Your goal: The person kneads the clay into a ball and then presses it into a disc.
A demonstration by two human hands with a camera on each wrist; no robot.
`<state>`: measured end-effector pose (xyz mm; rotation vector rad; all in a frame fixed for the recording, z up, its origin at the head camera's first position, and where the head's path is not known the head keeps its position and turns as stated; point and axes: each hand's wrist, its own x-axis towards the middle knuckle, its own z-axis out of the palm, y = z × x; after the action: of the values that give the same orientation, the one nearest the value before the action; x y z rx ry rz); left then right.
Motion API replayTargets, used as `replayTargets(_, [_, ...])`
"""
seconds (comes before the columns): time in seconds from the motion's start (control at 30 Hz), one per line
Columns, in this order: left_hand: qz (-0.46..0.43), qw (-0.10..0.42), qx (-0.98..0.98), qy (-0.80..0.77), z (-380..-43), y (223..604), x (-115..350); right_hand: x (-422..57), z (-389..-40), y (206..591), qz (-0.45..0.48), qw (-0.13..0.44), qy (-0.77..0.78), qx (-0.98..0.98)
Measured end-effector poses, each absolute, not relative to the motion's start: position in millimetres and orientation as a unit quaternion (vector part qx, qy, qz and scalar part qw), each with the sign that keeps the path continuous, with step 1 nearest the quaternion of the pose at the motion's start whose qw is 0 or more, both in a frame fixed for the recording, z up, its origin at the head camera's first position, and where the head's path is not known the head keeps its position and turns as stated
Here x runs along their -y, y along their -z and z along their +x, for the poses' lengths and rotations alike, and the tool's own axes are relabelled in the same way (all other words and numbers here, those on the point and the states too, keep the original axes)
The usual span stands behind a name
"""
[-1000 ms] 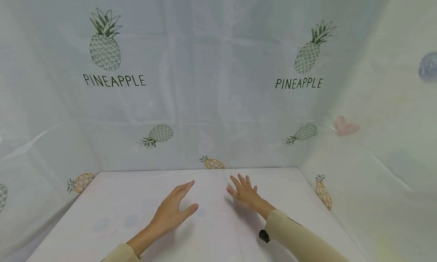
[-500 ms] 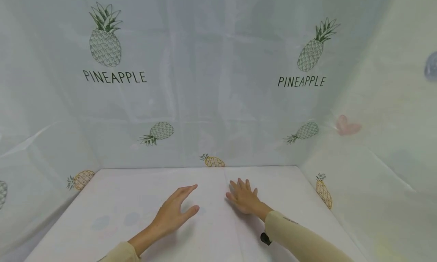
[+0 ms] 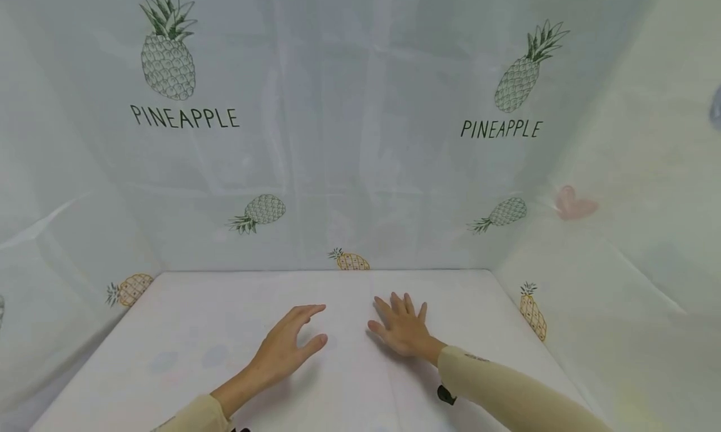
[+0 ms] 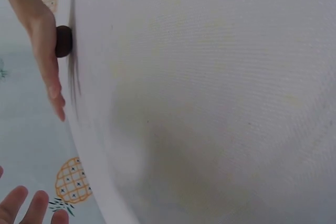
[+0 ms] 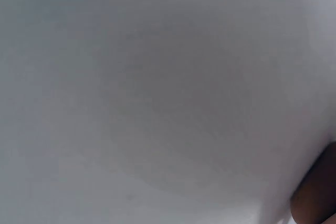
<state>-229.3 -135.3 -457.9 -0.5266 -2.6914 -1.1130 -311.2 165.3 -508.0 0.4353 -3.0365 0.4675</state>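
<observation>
My left hand (image 3: 281, 350) hovers over the left-centre of the white table (image 3: 338, 394), thumb apart from its fingers and nothing in its grasp. Its fingertips (image 4: 37, 205) show at the lower left of the left wrist view. To the right, my right hand (image 3: 402, 332) lies palm down close over the table, fingers straight and spread. In the left wrist view a dark brown rounded thing (image 4: 63, 41) sits between the right palm and the table; its kind I cannot tell. From the head it is hidden. A brown shape (image 5: 315, 192) fills the right wrist view's corner.
Pale sheeting (image 3: 349, 138) printed with pineapples hangs behind the table, with more sheeting (image 3: 636, 250) along the right and left sides. A black device (image 3: 447, 394) shows under the right sleeve (image 3: 501, 388).
The right hand has come slightly nearer and lower over the table, its fingers spread wider. The left hand has hardly moved. The head view has tilted slightly.
</observation>
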Motion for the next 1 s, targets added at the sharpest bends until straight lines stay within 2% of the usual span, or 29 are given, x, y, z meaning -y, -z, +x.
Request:
replayTargets(0.27, [-0.174, 0.093, 0.902, 0.384, -231.3, 457.4, 135.6, -162.3, -318.0, 530.9, 0.153, 0.056, -0.118, 0.979])
replayTargets(0.57, [-0.177, 0.094, 0.901, 0.385, -238.8, 455.4, 134.4, -164.4, -314.8, 527.9, 0.156, 0.094, -0.125, 0.975])
replayTargets(1.0, [-0.178, 0.093, 0.902, 0.381, -242.8, 444.4, 143.1, -158.5, -311.7, 521.9, 0.124, 0.082, -0.120, 0.982])
